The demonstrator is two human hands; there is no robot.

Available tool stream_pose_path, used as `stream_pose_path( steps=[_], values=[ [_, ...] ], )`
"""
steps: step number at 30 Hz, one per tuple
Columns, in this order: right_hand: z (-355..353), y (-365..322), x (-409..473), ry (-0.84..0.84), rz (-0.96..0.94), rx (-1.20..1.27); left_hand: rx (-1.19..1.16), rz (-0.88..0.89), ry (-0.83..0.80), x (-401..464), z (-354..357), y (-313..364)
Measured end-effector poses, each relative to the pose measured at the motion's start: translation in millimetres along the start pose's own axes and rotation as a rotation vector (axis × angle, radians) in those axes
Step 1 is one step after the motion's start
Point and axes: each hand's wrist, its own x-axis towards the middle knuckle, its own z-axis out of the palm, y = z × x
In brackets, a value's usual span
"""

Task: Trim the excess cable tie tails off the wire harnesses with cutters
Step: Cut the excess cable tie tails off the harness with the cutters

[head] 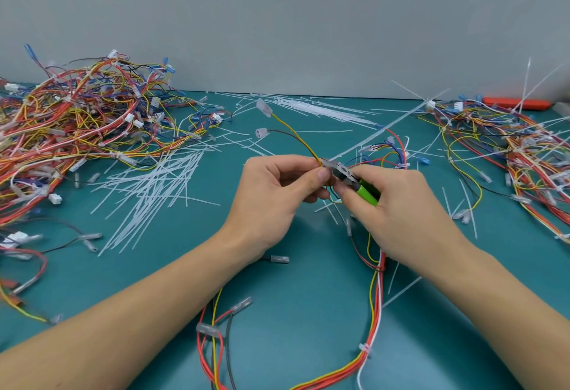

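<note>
Green-handled cutters [354,181]: one, right hand [391,204]; left hand [277,195] pinching, seemingly, one harness [374,297].

Two bare forearms reach in from the lower corners and converge at centre frame, wrists raised above the surface. The left hand [279,187] has its fingers curled inward, thumb and forefinger pinched together at the meeting point. The right hand [390,201], back turned up, has its fingers wrapped in a closed grip, knuckles angled toward the left hand's fingertips.
</note>
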Motion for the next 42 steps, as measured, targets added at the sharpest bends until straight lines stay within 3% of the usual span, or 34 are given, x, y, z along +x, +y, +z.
stream_pose_path(
  steps=[8,13,16,21,25,28,35,39,42],
  values=[
    [2,-1,2,0.020,0.035,-0.016,0.000,-0.023,0.010,0,0,0],
    [-16,-4,10,0.315,0.121,0.345,0.025,-0.075,0.065,1,-3,-1],
    [-39,10,17,0.382,0.190,0.371,0.099,-0.121,0.106,3,-6,-2],
    [-73,58,25,0.217,0.529,0.022,0.258,-0.137,0.013,5,-9,3],
    [-88,86,22,-0.090,0.718,-0.231,0.328,-0.164,-0.339,1,0,17],
    [-90,94,22,-0.203,0.749,-0.394,0.530,-0.137,-0.520,-6,17,24],
    [-90,100,22,-0.153,0.759,-0.416,1.221,-0.126,-0.367,-2,73,35],
    [-88,102,22,-0.131,0.779,-0.416,1.243,-0.074,-0.303,-10,94,34],
    [-87,103,24,-0.135,0.791,-0.383,1.125,0.022,-0.172,-11,91,37]
  ],
)
